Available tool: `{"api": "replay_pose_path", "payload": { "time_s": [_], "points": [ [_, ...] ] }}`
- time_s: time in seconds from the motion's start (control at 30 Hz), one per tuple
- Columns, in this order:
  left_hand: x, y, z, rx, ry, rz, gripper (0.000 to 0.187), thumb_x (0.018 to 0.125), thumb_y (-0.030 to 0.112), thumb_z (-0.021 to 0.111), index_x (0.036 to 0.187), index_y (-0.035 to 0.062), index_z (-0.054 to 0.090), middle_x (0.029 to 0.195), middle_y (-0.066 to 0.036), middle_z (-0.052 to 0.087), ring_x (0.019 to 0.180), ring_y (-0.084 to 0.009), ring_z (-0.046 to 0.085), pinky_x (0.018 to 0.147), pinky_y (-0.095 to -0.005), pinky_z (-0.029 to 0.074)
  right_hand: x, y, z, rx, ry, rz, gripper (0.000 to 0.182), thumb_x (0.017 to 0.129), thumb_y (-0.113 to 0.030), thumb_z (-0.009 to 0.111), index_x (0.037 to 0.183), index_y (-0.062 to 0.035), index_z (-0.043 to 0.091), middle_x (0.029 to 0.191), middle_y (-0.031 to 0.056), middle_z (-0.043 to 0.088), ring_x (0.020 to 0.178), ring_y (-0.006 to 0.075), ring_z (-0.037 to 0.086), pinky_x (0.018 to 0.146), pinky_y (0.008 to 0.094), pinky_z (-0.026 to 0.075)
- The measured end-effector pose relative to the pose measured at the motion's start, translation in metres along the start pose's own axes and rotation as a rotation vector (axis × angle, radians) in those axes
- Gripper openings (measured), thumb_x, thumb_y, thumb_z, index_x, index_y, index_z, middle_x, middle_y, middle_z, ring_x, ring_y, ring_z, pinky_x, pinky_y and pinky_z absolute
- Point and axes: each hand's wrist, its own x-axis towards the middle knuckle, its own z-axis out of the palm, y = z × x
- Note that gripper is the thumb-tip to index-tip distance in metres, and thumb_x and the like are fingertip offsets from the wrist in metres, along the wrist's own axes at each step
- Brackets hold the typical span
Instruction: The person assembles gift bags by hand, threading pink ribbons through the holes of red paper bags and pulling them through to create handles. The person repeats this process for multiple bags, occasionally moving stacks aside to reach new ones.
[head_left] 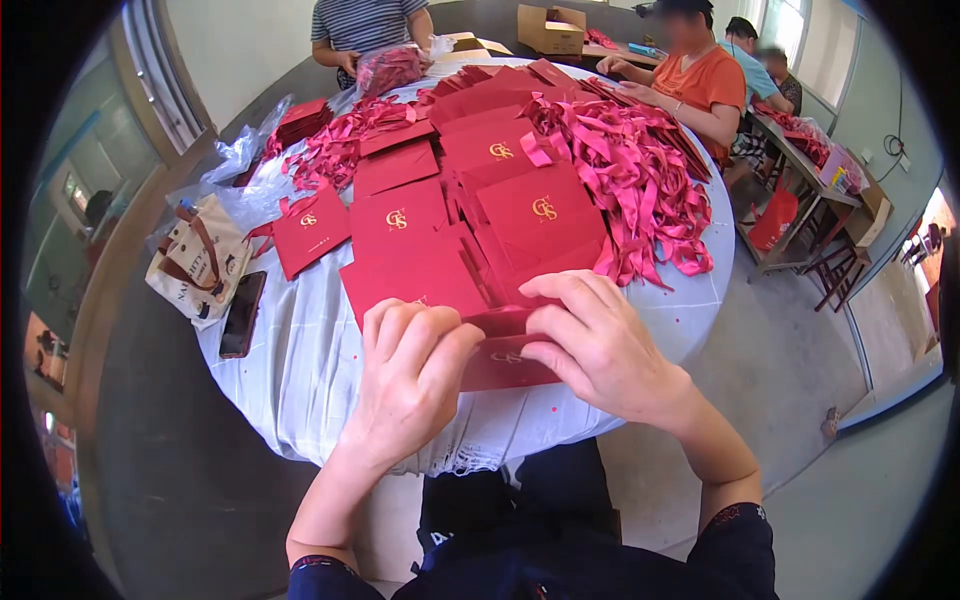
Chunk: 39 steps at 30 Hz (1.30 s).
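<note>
Near the table's front edge, both my hands hold a red paper gift bag (510,366) by its upper edge. My left hand (412,365) has its fingers curled at the bag's left top corner. At the right side of its opening, my right hand (590,345) pinches the rim between thumb and fingers. The bag's mouth is parted between my hands, and a pale logo shows on its front. Just beyond lie stacks of flat red bags (535,215) with gold lettering. A heap of pink-red ribbons (640,180) lies to their right.
A white cloth (290,400) covers the round table. At the left are a phone (243,315), a canvas tote (200,260) and clear plastic wrap (240,155). One person in stripes (365,30) stands across; another in orange (700,85) sits right. A cardboard box (550,30) stands behind.
</note>
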Motion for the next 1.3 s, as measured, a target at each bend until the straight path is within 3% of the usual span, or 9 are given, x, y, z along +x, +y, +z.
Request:
{"api": "replay_pose_path", "payload": {
  "time_s": [0.2, 0.27, 0.57, 0.63, 0.8, 1.0, 1.07, 1.2, 1.3],
  "points": [
    [0.001, -0.001, -0.010, 0.050, -0.057, 0.057, 0.025, 0.067, 0.000, 0.072, 0.089, 0.0066, 0.062, 0.094, -0.004, 0.060, 0.085, -0.0244, 0.054, 0.080, -0.0390, 0.040, 0.001, -0.002, 0.001, -0.078, -0.026, -0.002, 0.016, 0.074, -0.006, 0.071, 0.085, -0.0014, 0.060, 0.108, 0.0143, 0.058, 0.098, 0.0315, 0.055, 0.083, 0.0387, 0.046],
    [0.002, -0.005, -0.012, 0.030, -0.110, 0.113, 0.028, 0.064, 0.004, 0.062, 0.091, 0.0058, 0.061, 0.094, -0.004, 0.058, 0.086, -0.0204, 0.054, 0.084, -0.0377, 0.040, 0.002, -0.004, 0.001, -0.070, -0.037, 0.013, 0.016, 0.074, -0.006, 0.071, 0.084, -0.0011, 0.059, 0.106, 0.0145, 0.058, 0.097, 0.0315, 0.055, 0.083, 0.0383, 0.046],
    [0.010, -0.001, -0.024, 0.052, -0.259, 0.060, 0.026, 0.068, 0.008, 0.068, 0.094, 0.0097, 0.064, 0.084, 0.002, 0.063, 0.084, -0.0182, 0.052, 0.082, -0.0342, 0.036, 0.000, -0.008, 0.004, -0.082, -0.034, 0.020, 0.017, 0.072, -0.003, 0.070, 0.084, 0.0000, 0.059, 0.103, 0.0137, 0.060, 0.094, 0.0317, 0.056, 0.080, 0.0393, 0.047],
    [0.012, 0.003, -0.022, 0.082, -0.167, 0.130, 0.021, 0.068, 0.011, 0.061, 0.089, 0.0066, 0.058, 0.074, -0.001, 0.048, 0.076, -0.0179, 0.047, 0.073, -0.0341, 0.037, 0.000, -0.008, 0.006, -0.108, -0.013, 0.016, 0.018, 0.071, -0.002, 0.071, 0.084, 0.0003, 0.059, 0.103, 0.0136, 0.060, 0.094, 0.0317, 0.056, 0.080, 0.0395, 0.047],
    [0.014, 0.011, -0.016, 0.119, -0.133, 0.189, 0.023, 0.069, 0.013, 0.060, 0.089, 0.0039, 0.058, 0.072, -0.002, 0.046, 0.072, -0.0161, 0.047, 0.062, -0.0297, 0.038, -0.001, -0.008, 0.006, -0.113, -0.008, 0.009, 0.019, 0.070, -0.002, 0.071, 0.084, 0.0000, 0.059, 0.104, 0.0131, 0.060, 0.094, 0.0313, 0.056, 0.079, 0.0391, 0.047],
    [0.013, 0.010, -0.027, 0.136, -0.288, 0.139, 0.016, 0.068, 0.012, 0.061, 0.081, 0.0062, 0.053, 0.065, -0.002, 0.045, 0.062, -0.0139, 0.050, 0.054, -0.0273, 0.038, -0.004, -0.008, 0.004, -0.123, -0.001, -0.009, 0.020, 0.069, -0.004, 0.072, 0.084, -0.0011, 0.059, 0.105, 0.0113, 0.060, 0.094, 0.0300, 0.056, 0.080, 0.0387, 0.047],
    [0.012, 0.014, -0.032, 0.105, -0.421, 0.070, 0.023, 0.069, 0.009, 0.062, 0.092, 0.0043, 0.057, 0.074, -0.003, 0.055, 0.060, -0.0146, 0.057, 0.051, -0.0284, 0.043, -0.005, -0.009, 0.005, -0.128, -0.006, -0.014, 0.020, 0.069, -0.005, 0.072, 0.084, -0.0013, 0.059, 0.105, 0.0110, 0.060, 0.095, 0.0296, 0.055, 0.080, 0.0387, 0.047],
    [0.015, 0.019, -0.029, 0.143, -0.442, 0.043, 0.028, 0.070, 0.008, 0.061, 0.097, 0.0034, 0.058, 0.074, -0.004, 0.057, 0.055, -0.0165, 0.059, 0.047, -0.0289, 0.045, -0.003, -0.005, 0.005, -0.154, -0.017, -0.020, 0.021, 0.071, -0.008, 0.072, 0.086, -0.0023, 0.059, 0.104, 0.0110, 0.059, 0.095, 0.0283, 0.055, 0.079, 0.0382, 0.047],
    [0.012, 0.017, -0.023, -0.001, -0.337, 0.002, 0.019, 0.070, 0.003, 0.060, 0.088, 0.0033, 0.053, 0.066, -0.006, 0.049, 0.050, -0.0201, 0.056, 0.043, -0.0314, 0.044, -0.003, -0.006, 0.005, -0.147, -0.006, -0.015, 0.021, 0.070, -0.008, 0.072, 0.086, -0.0024, 0.059, 0.104, 0.0112, 0.059, 0.095, 0.0282, 0.055, 0.079, 0.0380, 0.047]
  ]
}}
